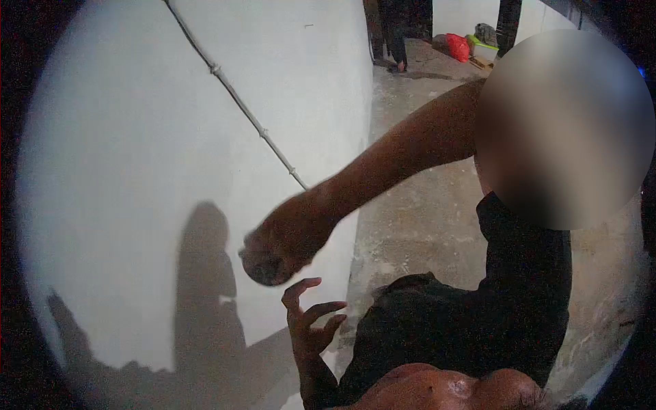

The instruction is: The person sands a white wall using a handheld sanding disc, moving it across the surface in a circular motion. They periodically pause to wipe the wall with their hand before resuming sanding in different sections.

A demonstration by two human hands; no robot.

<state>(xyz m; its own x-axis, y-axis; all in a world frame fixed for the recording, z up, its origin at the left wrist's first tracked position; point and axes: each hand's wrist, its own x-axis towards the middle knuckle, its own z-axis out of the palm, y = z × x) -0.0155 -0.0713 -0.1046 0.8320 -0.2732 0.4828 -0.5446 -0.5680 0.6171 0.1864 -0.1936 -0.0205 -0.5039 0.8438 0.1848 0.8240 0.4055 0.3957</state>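
My right arm, its elbow raised, reaches across from the right, and my right hand (283, 242) hangs in front of the white wall (123, 171). Its fingers are curled down and look closed; shade covers them, and I cannot tell what they hold, if anything. Just below, my left hand (311, 318) is raised with the thumb and fingers bent and spread apart, and nothing shows between them. My dark top (424, 335) fills the lower middle, close to the left hand. A thin pipe (239, 102) runs slanting down the wall and passes behind my right wrist.
Shadows (205, 287) fall on the wall at the left. A concrete floor (424, 225) runs back beside it. At the far end are a person's dark-clad legs (394, 34), a red bag (457, 47) and a white container with a green rim (485, 50). A blurred disc hides the right side.
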